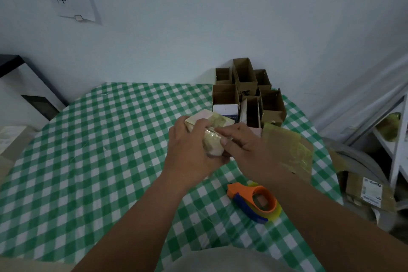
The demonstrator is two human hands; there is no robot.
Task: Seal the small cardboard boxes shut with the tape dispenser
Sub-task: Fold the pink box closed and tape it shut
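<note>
Both forearms entered from the bottom edge and met over the middle of the counter (88, 150), which carried a green-and-white check cloth. Left hand (189, 152) was curled round the near end of a small box (209, 130), a pale carton already wrapped in yellowish clear tape, held just above the cloth. Right hand (247, 148) lay against the box from the right side, its thumb and forefinger pressed along the top face, apparently smoothing a tape strip down; whether the fingers pinched a loose tape end could not be determined.

Long axis of the box ran from the hands away toward the far wall, tilted slightly to the right.

Tape dispenser (254, 201), orange and blue with a yellow-tinted roll, lay flat on the counter beneath the right forearm, near the person and touched by neither hand. It sat to the right of and closer than the box, so the right hand was judged the nearer one for retrieval.

A cluster of open cardboard boxes (247, 93) stood at the far right of the counter against the wall, just beyond the held box. A taped brown package (289, 150) lay just beside the right hand. These unsealed boxes were judged to be the remaining work.
</note>
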